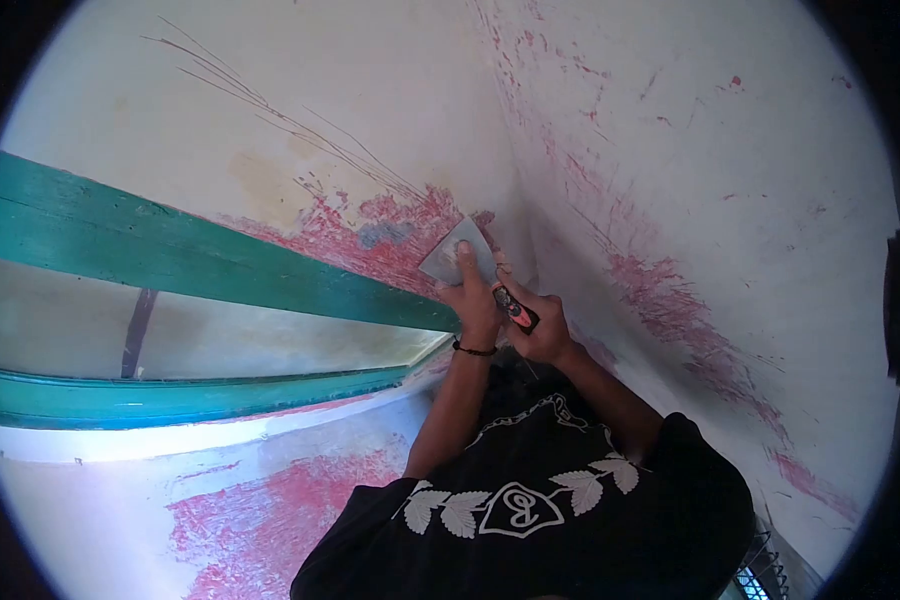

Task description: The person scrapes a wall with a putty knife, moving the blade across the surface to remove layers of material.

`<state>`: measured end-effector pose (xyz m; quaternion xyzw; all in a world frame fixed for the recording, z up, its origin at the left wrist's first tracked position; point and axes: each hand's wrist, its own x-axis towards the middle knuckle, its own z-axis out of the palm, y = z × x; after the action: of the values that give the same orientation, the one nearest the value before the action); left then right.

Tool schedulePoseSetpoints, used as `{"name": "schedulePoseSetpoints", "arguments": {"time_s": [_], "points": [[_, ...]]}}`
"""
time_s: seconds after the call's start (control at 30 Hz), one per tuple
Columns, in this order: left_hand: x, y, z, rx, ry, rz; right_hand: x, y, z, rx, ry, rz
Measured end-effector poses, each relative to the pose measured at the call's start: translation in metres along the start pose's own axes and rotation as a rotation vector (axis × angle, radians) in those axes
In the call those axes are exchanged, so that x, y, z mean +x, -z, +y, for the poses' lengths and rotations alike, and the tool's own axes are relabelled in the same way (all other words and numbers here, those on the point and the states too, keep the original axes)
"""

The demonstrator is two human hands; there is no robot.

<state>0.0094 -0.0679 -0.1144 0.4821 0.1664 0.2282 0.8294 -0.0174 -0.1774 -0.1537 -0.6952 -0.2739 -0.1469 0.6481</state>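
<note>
A putty knife (442, 257) with a wide metal blade and a black and red-orange handle is in both my hands. The blade lies against the wall, over a red scraped patch (395, 212) just above a green wooden frame (220, 245). My left hand (475, 300), with a dark band at its wrist, presses a finger on the blade and grips near its base. My right hand (544, 328) is closed around the handle, its fingers partly hidden behind it.
Another white wall (730, 170) with red streaks meets this one in a corner at my right. Below the upper frame runs a lower teal ledge (200, 398). More red patches (270, 520) mark the wall at lower left. Dark metal bars (760, 555) show at lower right.
</note>
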Motion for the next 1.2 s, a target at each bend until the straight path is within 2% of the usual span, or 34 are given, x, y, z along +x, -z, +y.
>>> {"name": "schedulePoseSetpoints", "arguments": {"time_s": [0.07,0.17,0.37,0.47,0.57,0.67,0.77,0.87,0.97,1.07,1.2], "points": [[-0.003,-0.005,0.005,-0.004,0.011,0.015,0.0,0.003,-0.004,-0.06,0.011,-0.017],[0.0,0.0,-0.001,0.003,0.088,0.026,-0.002,0.01,-0.007,-0.059,-0.127,-0.107],[0.002,0.007,-0.015,-0.031,0.05,0.015,-0.005,0.004,0.012,-0.079,0.022,-0.03],[0.01,0.0,-0.006,-0.096,0.009,-0.099,0.007,0.003,0.009,-0.098,0.023,-0.027],[0.013,-0.02,0.026,-0.022,-0.017,-0.076,0.03,0.001,-0.004,-0.064,0.06,-0.004],[0.014,-0.025,0.031,-0.017,-0.002,-0.043,0.036,0.003,-0.012,-0.082,0.06,-0.002],[0.01,-0.012,0.013,-0.008,0.01,-0.095,0.02,0.003,0.002,-0.104,0.073,0.003],[0.01,0.008,-0.017,-0.048,0.01,-0.076,-0.001,0.007,0.015,-0.102,-0.053,-0.048],[0.015,-0.001,-0.001,-0.021,-0.011,-0.108,0.021,0.011,0.0,-0.081,0.035,-0.027],[0.026,-0.003,0.011,-0.144,0.133,-0.116,0.036,0.005,-0.004,-0.086,0.125,0.023],[0.018,-0.005,0.009,-0.048,0.042,-0.116,0.019,0.006,0.006,-0.098,-0.034,-0.058]]}}
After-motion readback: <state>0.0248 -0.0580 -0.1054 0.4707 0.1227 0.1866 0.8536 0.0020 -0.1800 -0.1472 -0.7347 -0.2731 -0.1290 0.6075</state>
